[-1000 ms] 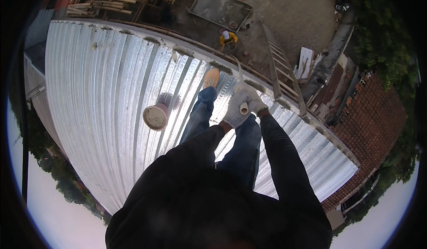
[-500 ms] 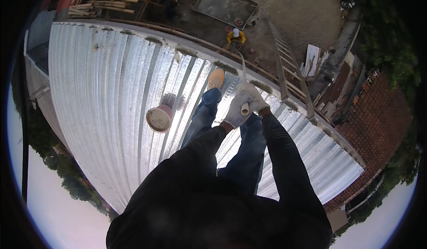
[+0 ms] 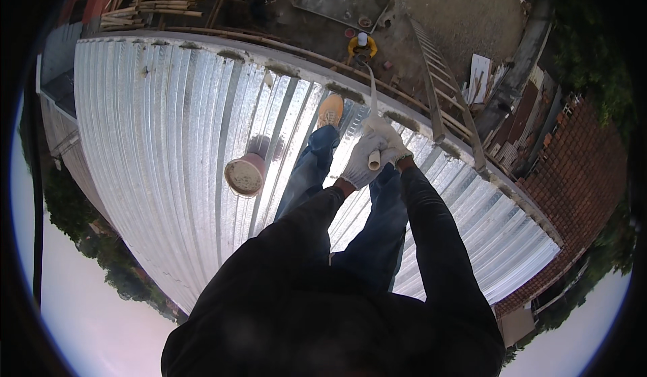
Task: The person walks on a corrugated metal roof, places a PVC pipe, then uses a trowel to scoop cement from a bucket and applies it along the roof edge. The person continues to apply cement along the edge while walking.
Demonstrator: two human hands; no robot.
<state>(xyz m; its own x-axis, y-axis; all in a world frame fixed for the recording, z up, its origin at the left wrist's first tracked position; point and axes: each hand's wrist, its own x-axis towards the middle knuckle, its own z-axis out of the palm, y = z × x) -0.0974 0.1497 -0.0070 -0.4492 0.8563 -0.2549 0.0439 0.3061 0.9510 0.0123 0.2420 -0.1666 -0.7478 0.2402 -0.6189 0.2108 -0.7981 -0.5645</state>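
The left hand and right hand stayed wrapped around the pole as the view shifted; their hold seemed steady.

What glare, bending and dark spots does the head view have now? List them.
Head view: glare whitens the silver corrugated metal roof around the blue denim legs, and its ribs bow; head view: the black long-sleeved top is underexposed; head view: a dark patch beside the round pink bucket, shadow or reflection, I cannot tell; head view: the outer rim fades to black.
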